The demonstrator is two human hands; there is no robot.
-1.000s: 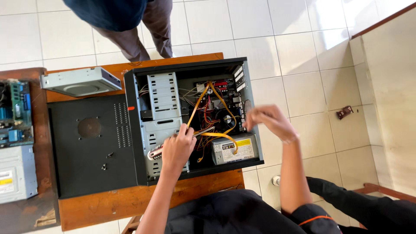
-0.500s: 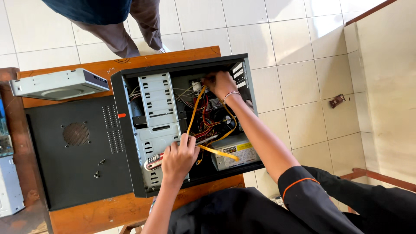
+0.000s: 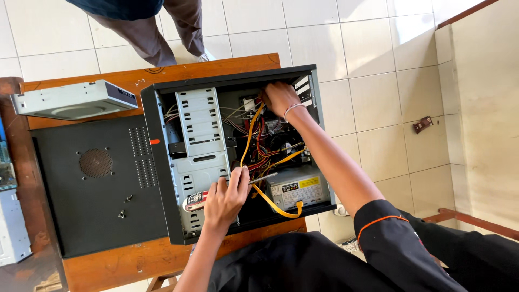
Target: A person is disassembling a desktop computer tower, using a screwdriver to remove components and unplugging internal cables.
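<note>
Head view: the open computer case point(image 3: 162, 162) lies on its side on the wooden table point(image 3: 113, 259), and everything is placed from it. The left hand point(image 3: 226, 199) rests on the drive cage at the case's near edge, fingers curled around a screwdriver point(image 3: 216, 193) with a red-and-white handle. The tool's long axis runs across the case, handle toward the detached black side panel point(image 3: 81, 184), metal tip toward the power supply point(image 3: 297, 186) in the near right corner. The right hand point(image 3: 280, 97) reaches into the far right corner of the case, fingers bent down among the wires; what they pinch, if anything, cannot be told. The bundle of red, orange and yellow cables point(image 3: 254, 140) lies between the two hands, running from far to near, and a flat yellow cable loops out beside the power supply. The right hand is the nearer one to the far connectors, the left to the drive cage.

Counted: one case, one side panel, one screwdriver, one power supply, one loose silver optical drive point(image 3: 75, 100) beyond the panel on the table, two small screws point(image 3: 125, 206) on the panel. Another person's legs point(image 3: 162, 32) stand on the tiled floor beyond the table
</note>
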